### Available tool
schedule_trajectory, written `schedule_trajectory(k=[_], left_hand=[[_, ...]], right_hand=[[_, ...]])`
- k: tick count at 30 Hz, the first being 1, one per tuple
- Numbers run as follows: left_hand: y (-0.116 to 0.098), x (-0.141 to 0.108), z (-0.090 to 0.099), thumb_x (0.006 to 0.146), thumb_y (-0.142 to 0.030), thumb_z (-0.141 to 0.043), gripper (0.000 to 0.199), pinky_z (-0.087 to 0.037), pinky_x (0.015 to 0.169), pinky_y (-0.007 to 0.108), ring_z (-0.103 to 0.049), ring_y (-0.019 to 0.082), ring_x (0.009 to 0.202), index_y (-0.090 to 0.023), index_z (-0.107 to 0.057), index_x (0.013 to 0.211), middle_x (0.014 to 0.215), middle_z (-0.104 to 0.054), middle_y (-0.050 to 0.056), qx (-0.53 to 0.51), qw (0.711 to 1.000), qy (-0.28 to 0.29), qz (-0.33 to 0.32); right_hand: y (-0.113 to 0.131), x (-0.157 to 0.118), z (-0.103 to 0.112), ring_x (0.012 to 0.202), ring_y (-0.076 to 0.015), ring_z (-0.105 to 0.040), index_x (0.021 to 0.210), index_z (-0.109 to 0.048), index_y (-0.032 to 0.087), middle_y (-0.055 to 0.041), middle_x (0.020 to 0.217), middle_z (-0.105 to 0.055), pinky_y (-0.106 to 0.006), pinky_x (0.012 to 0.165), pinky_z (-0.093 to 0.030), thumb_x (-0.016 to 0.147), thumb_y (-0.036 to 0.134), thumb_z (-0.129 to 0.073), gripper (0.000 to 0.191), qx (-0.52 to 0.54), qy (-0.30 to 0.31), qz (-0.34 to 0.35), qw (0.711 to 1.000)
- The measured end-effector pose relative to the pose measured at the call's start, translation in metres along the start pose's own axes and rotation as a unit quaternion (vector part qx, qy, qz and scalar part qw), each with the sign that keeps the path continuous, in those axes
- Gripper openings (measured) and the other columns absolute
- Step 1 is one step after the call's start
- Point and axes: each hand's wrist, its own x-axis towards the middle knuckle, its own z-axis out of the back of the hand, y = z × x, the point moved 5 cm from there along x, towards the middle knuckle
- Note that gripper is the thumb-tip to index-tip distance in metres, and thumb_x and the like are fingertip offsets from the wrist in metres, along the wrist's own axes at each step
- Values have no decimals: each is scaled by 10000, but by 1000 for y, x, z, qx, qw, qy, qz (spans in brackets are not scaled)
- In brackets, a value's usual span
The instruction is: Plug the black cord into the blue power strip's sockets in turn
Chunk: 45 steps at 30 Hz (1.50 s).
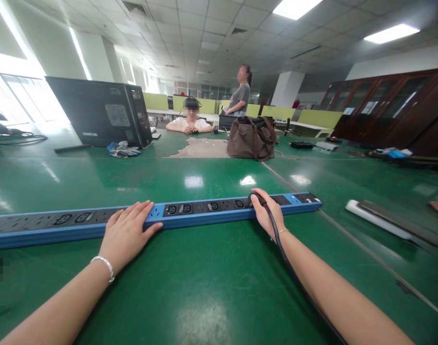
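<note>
A long blue power strip (201, 219) with black socket panels lies across the green tabletop, its left end running out of view. My left hand (131, 227) grips it near the middle, fingers laid over the top and thumb against the near side. Toward the right end, my right hand (265, 211) is closed around a black plug (254, 197) at the sockets. The hand covers much of the plug, so I cannot tell how deep it sits. From it, a black power cord (289, 268) runs down over my right forearm toward the bottom edge.
A black computer tower (100, 115) stands at the back left, with work gloves (123, 149) beside it. Behind the strip sits a brown bag (251, 139). A white bar-shaped object (379, 220) lies at right. One person sits opposite; another stands behind.
</note>
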Motion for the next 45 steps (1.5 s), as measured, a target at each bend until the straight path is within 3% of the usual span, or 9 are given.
schedule_trajectory(k=[6,14,24,32,37,39,45], left_hand=[[-1,0,0,869,-542,-349,617,-287,1052,467,-448,303,1260,-171,-462,1348,1387,-506,81,2,1000,0,-5],[-1,-1,1,874,-545,-328,621,-286,1052,463,-436,295,1276,-165,-459,1347,1382,-509,93,15,1000,3,-8],[-1,-1,1,875,-548,-344,619,-289,1048,456,-442,289,1275,-167,-455,1350,1382,-508,107,16,1000,2,-10],[-2,-1,2,877,-553,-337,621,-289,1052,449,-442,285,1277,-169,-454,1351,1381,-507,111,25,1000,2,-9],[-2,-1,2,876,-535,-361,607,-298,1046,452,-444,290,1275,-163,-461,1346,1380,-508,113,14,1000,-2,-9],[-2,-1,3,878,-531,-362,602,-304,1043,454,-447,289,1272,-165,-461,1346,1381,-508,110,15,1000,-4,-8],[-2,-1,3,877,-529,-376,595,-311,1041,459,-459,288,1263,-166,-470,1339,1367,-522,113,19,1000,-5,-9]], right_hand=[[0,3,-1,831,-234,-659,1028,-660,272,-27,879,-723,-345,747,-505,860,444,-428,334,-52,19,3,998],[11,-5,-4,907,-235,-652,1030,-652,241,-62,970,-712,-356,851,-473,866,375,-441,299,-121,-3,98,988],[9,-4,-2,875,-229,-656,1051,-645,260,-37,934,-720,-360,859,-470,875,387,-425,309,-127,22,81,988],[11,-4,-4,1103,-236,-594,1074,-631,205,-78,1125,-678,-418,1021,-360,894,340,-407,317,-165,31,157,973],[11,-2,-2,863,-216,-664,1042,-643,260,-30,925,-729,-388,930,-437,888,369,-433,283,-195,40,96,975],[12,-4,-1,875,-220,-662,1063,-637,256,-36,962,-725,-382,916,-449,891,368,-433,290,-192,32,87,977],[10,-9,-5,1039,-233,-628,1129,-610,202,-71,1134,-677,-433,1000,-405,910,341,-404,331,-169,15,147,974]])
